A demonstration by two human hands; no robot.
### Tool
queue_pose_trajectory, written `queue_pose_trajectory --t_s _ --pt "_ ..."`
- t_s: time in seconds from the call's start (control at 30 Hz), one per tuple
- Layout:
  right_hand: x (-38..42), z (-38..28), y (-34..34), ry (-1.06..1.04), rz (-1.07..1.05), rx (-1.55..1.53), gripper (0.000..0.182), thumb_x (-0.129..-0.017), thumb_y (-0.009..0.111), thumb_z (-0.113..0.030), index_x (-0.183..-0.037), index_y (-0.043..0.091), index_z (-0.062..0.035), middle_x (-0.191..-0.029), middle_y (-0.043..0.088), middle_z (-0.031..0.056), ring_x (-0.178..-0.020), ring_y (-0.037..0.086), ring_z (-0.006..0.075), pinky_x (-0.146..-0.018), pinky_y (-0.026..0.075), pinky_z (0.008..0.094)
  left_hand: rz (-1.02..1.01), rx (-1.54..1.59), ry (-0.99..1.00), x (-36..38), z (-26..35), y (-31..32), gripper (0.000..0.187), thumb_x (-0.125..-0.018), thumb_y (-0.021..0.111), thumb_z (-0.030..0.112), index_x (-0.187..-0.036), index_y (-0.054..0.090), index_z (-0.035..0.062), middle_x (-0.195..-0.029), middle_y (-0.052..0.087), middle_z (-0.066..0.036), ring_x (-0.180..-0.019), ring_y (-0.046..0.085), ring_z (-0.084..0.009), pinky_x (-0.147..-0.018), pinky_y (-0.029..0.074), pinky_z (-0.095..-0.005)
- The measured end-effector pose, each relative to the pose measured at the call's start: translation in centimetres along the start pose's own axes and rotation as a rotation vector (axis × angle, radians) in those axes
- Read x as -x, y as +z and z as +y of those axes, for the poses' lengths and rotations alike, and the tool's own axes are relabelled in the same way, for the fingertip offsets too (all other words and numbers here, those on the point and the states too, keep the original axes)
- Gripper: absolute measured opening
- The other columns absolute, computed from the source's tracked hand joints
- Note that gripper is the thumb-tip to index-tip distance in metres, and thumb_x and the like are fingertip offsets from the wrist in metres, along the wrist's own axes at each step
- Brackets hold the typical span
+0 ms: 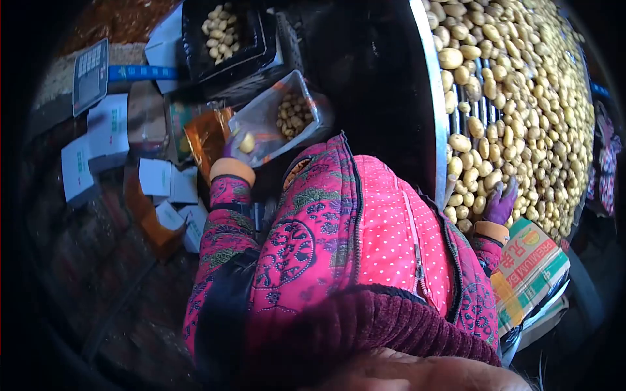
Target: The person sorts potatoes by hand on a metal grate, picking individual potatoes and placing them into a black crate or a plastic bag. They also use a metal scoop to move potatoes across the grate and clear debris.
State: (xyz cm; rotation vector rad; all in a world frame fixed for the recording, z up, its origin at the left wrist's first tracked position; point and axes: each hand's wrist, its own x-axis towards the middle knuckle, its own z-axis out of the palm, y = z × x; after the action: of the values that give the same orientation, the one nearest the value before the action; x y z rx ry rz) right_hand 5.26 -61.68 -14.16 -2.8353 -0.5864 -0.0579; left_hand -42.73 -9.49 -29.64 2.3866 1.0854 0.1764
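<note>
My left hand (231, 147), in a purple glove with an orange cuff, is at the near-left rim of a basket (264, 117) lined with clear plastic. A pale potato (246, 143) sits at its fingers, which seem closed on it though partly hidden. Small brownish potatoes (293, 116) lie in the far right part of this basket. On the other side, my right hand (501, 203), also purple-gloved, rests on the near edge of a broad spread of potatoes (528, 130). Its fingers are stretched out and apart, touching the potatoes.
A metal rail (432, 85) edges the potato-covered slatted surface. At upper left stands a black-lined crate (193, 39) with pale potatoes. White boxes (108, 130), a scale (90, 77) and orange plastic (210, 138) are at left. A printed carton (531, 270) stands near my right arm.
</note>
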Motion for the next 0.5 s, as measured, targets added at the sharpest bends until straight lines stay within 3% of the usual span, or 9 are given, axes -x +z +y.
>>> queue_pose_trajectory --t_s 0.03,0.1,0.13,0.17,0.23,0.33,0.37,0.4,0.5 --pt "0.0 0.1 0.2 0.001 -0.003 0.011 0.047 -0.095 0.054 -0.022 -0.137 0.045 -0.0037 -0.141 0.042 0.0231 -0.133 0.039 0.0361 -0.11 0.03 0.043 -0.004 -0.004 -0.018 2.8 -5.0 1.1 0.043 -0.086 0.067 0.023 -0.123 0.054 0.0058 -0.111 0.063 -0.01 -0.096 0.063 -0.0256 -0.083 0.054 -0.0379" --pt "-0.1 0.4 0.3 0.005 -0.012 0.031 0.047 -0.095 0.054 -0.022 -0.137 0.046 -0.0036 -0.141 0.042 0.0235 -0.133 0.039 0.0363 -0.11 0.03 0.0432 0.263 0.763 -0.458 6.4 -11.1 2.3 0.047 -0.083 0.071 0.021 -0.123 0.054 0.0041 -0.112 0.063 -0.012 -0.101 0.062 -0.0279 -0.088 0.052 -0.0369" --pt "-0.2 0.7 0.6 0.012 -0.009 0.022 0.048 -0.094 0.056 -0.023 -0.137 0.046 -0.0028 -0.14 0.043 0.0239 -0.132 0.04 0.0366 -0.11 0.031 0.0435 0.09 -0.151 -0.118 6.6 -10.0 -1.3 0.048 -0.084 0.07 0.018 -0.126 0.052 0.0039 -0.114 0.062 -0.014 -0.104 0.061 -0.0275 -0.09 0.051 -0.0366" --pt "-0.3 1.3 0.8 0.029 0.007 0.016 0.049 -0.093 0.057 -0.023 -0.136 0.047 -0.0021 -0.139 0.044 0.0242 -0.13 0.041 0.0369 -0.109 0.032 0.0439 -0.033 -0.287 -0.259 5.0 -2.2 -6.6 0.049 -0.087 0.066 0.014 -0.131 0.048 0.0029 -0.116 0.061 -0.016 -0.104 0.06 -0.0265 -0.091 0.05 -0.0349" --pt "0.0 3.1 1.4 0.026 0.068 -0.135 0.054 -0.087 0.063 -0.023 -0.133 0.049 -0.0005 -0.132 0.051 0.0245 -0.124 0.048 0.0373 -0.106 0.036 0.044 -0.068 -0.233 -0.382 6.8 -9.7 -5.4 0.047 -0.087 0.065 0.013 -0.13 0.049 0.0021 -0.117 0.061 -0.016 -0.104 0.061 -0.0258 -0.091 0.05 -0.0344" --pt "1.6 2.0 0.3 0.325 -0.035 0.077 0.058 -0.083 0.068 -0.034 -0.129 0.054 -0.0017 -0.131 0.053 0.0236 -0.125 0.047 0.038 -0.107 0.036 0.0445 0.022 0.304 -0.535 -1.1 -16.4 -1.6 0.045 -0.088 0.064 0.012 -0.129 0.051 0.0008 -0.117 0.061 -0.017 -0.103 0.061 -0.0247 -0.091 0.049 -0.0336" --pt "4.0 3.6 1.2 0.17 0.078 0.102 0.058 -0.084 0.066 -0.037 -0.129 0.053 -0.0036 -0.137 0.049 0.0216 -0.127 0.046 0.038 -0.107 0.036 0.0457 0.099 0.67 -0.587 -5.5 -16.0 0.3 0.045 -0.088 0.064 0.012 -0.129 0.051 0.0004 -0.117 0.061 -0.017 -0.102 0.062 -0.0243 -0.091 0.049 -0.0334" --pt "4.3 1.2 -0.4 0.141 0.051 0.219 0.059 -0.085 0.063 -0.041 -0.132 0.051 -0.0069 -0.14 0.046 0.0196 -0.126 0.046 0.0371 -0.108 0.034 0.0465 0.108 0.927 -0.558 -10.0 -9.5 0.2 0.044 -0.088 0.063 0.011 -0.129 0.052 0.0 -0.117 0.061 -0.017 -0.102 0.062 -0.024 -0.091 0.049 -0.0331" --pt "4.9 -2.9 -3.1 0.248 -0.05 0.174 0.061 -0.085 0.06 -0.046 -0.135 0.049 -0.0117 -0.138 0.046 0.0179 -0.127 0.044 0.037 -0.108 0.031 0.0511 -0.238 0.793 0.093 -14.6 15.9 0.1 0.047 -0.091 0.059 0.009 -0.135 0.046 -0.0011 -0.13 0.054 -0.018 -0.114 0.057 -0.025 -0.098 0.044 -0.0338"
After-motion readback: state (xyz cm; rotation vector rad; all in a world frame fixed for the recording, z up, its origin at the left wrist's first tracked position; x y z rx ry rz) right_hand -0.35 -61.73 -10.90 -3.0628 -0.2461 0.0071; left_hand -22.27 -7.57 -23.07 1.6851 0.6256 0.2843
